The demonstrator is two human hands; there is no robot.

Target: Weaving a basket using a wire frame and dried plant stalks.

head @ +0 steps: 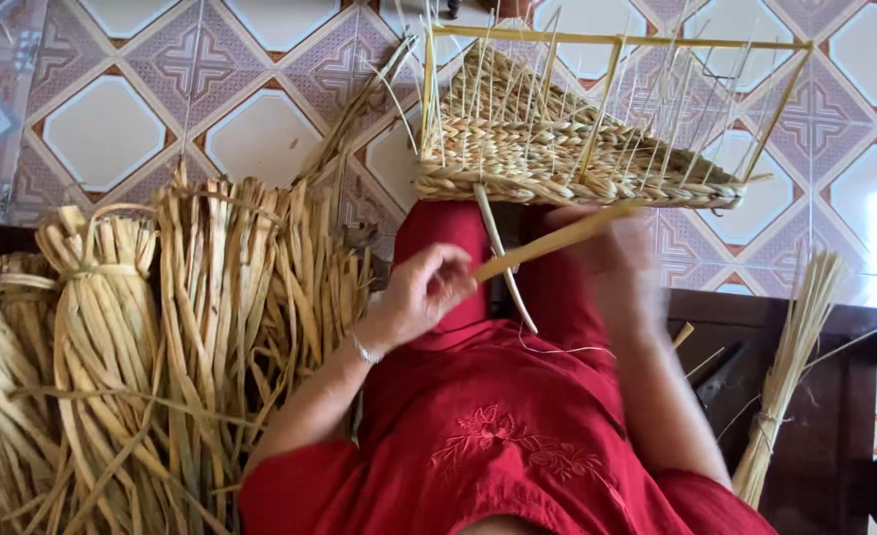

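Left hand (426, 289), fingers closed on the near end of a flat pale-yellow reed strip (547, 243); its long axis rises rightward toward the blurred right hand (612, 260), whose grip cannot be told. Beyond, over the red-clothed lap, a half-woven straw basket on a yellow stick frame (567, 149).

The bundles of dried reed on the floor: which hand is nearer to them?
Left. The left hand is beside the bundles of dried reed, holding a flat strand. The right hand is on the far side, under the basket.
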